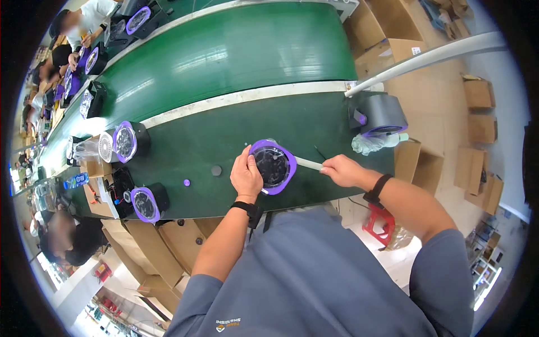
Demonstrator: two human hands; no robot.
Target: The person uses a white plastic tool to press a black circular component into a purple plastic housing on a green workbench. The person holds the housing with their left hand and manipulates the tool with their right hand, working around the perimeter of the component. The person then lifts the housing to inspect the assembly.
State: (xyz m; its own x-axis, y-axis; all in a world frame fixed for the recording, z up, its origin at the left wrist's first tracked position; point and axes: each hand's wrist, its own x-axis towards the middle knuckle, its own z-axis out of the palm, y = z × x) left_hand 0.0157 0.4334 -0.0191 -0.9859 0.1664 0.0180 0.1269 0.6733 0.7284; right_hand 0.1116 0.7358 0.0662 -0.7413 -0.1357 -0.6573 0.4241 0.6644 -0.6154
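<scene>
In front of me on the green bench sits a device [272, 167] with a purple rounded-square rim and a dark, shiny round face. My left hand [247, 175] grips its left side, fingers over the rim. My right hand [340, 170] is closed around the end of a pale, flat, stick-like piece [308, 163], whose other end meets the device's right edge; I cannot tell whether it is joined there. A thin dark tool [320, 152] lies just beyond the right hand. Left of my left hand are a dark round cap [216, 170] and a small purple round piece [187, 182].
Similar purple-rimmed devices [147, 203] stand at the bench's left. A grey cylindrical unit [383, 114] and a crumpled plastic bag [368, 144] sit at the right end. Beyond runs a green conveyor [236, 53], crossed at right by a pale pole [426, 60]. Co-workers sit at far left.
</scene>
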